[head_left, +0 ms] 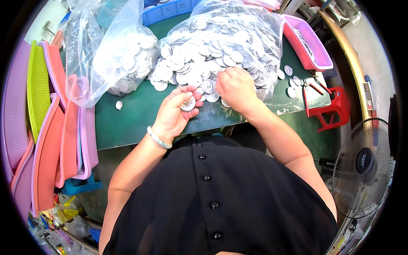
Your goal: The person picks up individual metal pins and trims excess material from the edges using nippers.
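Observation:
My left hand, palm turned up, holds a round silver disc with a ridged rim between thumb and fingers. To its right, my right hand is closed, its knuckles up, at the near edge of a big heap of silver discs. Its fingertips are hidden, so I cannot make out what they grip. The heap spills from a large clear plastic bag onto the green table. A second clear bag, left of the heap, contains more discs.
A single disc lies at the left. Several loose discs and red-handled pliers lie at the right, below a pink bin. Stacked plastic baskets border the left side. A red stool and a fan stand right.

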A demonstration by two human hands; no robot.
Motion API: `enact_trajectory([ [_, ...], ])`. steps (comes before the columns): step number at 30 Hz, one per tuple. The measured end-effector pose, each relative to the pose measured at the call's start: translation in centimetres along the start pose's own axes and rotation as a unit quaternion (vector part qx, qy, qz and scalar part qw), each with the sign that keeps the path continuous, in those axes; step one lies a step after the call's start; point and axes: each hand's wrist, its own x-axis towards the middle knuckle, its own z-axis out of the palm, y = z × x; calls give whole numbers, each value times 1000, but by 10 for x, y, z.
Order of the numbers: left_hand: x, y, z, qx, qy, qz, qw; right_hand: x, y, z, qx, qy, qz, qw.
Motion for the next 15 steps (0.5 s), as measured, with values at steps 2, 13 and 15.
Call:
enact_trajectory([
  [2, -1, 0, 1, 10, 6, -1, 1000, 2, 1, -2, 178, 31, 131, 975],
  [13, 2, -6, 12, -29, -13, 25, 999, 5, -15, -27, 644, -144, 345, 667],
  [15, 2, -6, 9, -34, -7, 23, 999, 3, -17, -26, 625, -144, 330, 693],
])
